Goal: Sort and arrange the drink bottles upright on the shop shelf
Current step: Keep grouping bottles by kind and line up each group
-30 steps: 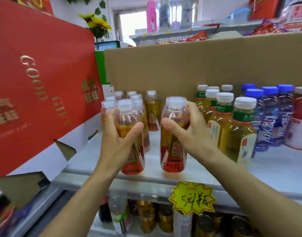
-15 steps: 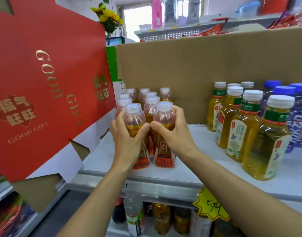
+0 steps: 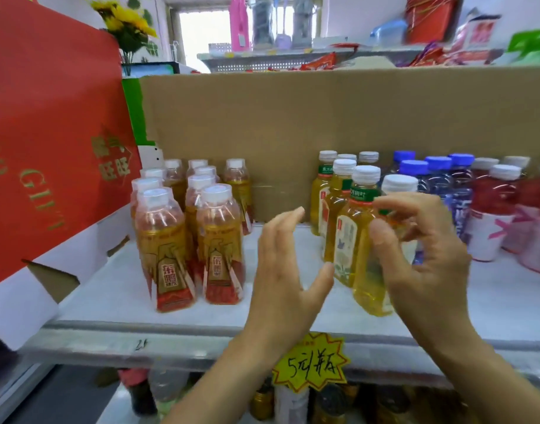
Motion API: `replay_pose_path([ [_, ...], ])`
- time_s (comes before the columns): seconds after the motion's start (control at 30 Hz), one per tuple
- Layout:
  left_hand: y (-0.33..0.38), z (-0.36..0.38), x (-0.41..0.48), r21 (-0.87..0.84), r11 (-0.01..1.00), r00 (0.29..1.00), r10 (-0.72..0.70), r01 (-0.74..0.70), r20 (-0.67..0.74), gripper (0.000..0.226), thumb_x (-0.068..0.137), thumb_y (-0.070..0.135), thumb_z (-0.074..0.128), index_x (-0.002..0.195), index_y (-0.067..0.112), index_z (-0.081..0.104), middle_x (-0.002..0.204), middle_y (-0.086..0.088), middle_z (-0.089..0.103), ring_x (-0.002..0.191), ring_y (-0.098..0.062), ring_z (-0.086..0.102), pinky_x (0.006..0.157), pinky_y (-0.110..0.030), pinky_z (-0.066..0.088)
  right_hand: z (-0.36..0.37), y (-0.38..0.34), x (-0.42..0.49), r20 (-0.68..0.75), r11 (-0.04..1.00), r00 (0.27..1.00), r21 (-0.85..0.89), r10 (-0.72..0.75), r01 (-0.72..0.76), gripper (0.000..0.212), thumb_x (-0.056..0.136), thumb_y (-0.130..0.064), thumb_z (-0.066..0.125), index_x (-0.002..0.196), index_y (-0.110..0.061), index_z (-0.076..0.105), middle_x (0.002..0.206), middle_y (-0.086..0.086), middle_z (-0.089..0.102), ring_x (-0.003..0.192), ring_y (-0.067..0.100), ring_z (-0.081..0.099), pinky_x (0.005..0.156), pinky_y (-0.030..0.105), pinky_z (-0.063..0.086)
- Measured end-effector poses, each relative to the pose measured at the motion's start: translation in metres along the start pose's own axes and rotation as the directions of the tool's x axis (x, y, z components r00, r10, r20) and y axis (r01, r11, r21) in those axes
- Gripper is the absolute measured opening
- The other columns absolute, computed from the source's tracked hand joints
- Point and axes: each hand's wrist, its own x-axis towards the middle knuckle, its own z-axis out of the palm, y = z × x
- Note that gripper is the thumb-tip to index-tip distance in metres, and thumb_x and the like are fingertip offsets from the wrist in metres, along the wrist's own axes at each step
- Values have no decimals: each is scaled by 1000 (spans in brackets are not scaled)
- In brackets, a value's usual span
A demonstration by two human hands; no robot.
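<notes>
Several orange drink bottles (image 3: 219,240) with clear caps stand upright in tight rows on the left of the white shelf (image 3: 115,289). To their right stands a row of yellow-green tea bottles (image 3: 348,240) with white caps. My left hand (image 3: 287,270) hovers with straight fingers in the gap between the two groups, holding nothing. My right hand (image 3: 424,252) is loosely curled just in front of the front tea bottle (image 3: 369,289). Whether it touches the bottle I cannot tell.
Blue-capped bottles (image 3: 437,185) and red drink bottles (image 3: 495,215) fill the shelf's right side. A cardboard sheet (image 3: 323,117) backs the shelf. A red gift box (image 3: 48,142) borders the left. A yellow price tag (image 3: 311,365) hangs on the front edge, with more bottles below.
Both hands let go of the two front orange bottles, which now stand in their rows. The hands moved right toward the tea bottles, and my view shifted right.
</notes>
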Motion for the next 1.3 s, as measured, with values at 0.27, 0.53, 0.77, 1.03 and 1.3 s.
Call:
replay_pose_path([
  [0.27,11,96,0,23,948,880,-302,316,366,141,64,52,86,150,39,-24,164,17,-6,152,-10,-1,124,-43,19,-30,67,-14,484,752,676,55,555,-657,48,91,-72,37,131,-48,48,119,-28,62,106,-10,59,85,18,52],
  [0.53,-18,78,9,-140,878,877,-421,458,233,107,64,31,92,143,48,21,138,13,50,120,-5,56,95,-25,53,12,74,-13,675,729,619,173,402,-662,56,86,-68,51,138,-53,38,138,-21,53,127,-1,51,107,36,46],
  [0.77,-42,60,11,-172,834,851,-507,524,139,102,69,12,89,131,54,20,127,17,56,116,-5,58,83,-17,51,17,79,11,532,825,717,59,450,-562,31,98,-48,49,122,-57,32,117,-33,43,99,-28,46,65,1,45],
  [1.03,-71,48,32,-223,775,794,-607,591,-5,101,70,8,88,121,61,19,123,9,60,112,-13,62,86,-41,59,29,80,87,483,936,809,-72,335,-345,57,101,-14,52,150,-32,30,146,-7,36,122,8,48,90,28,53],
  [1.3,-91,62,56,-150,749,749,-659,645,-68,106,73,12,87,137,49,11,133,5,49,119,-18,57,90,-44,56,63,90,159,650,927,688,-365,322,-89,62,98,-19,57,152,-33,31,159,0,27,138,24,40,89,28,42],
])
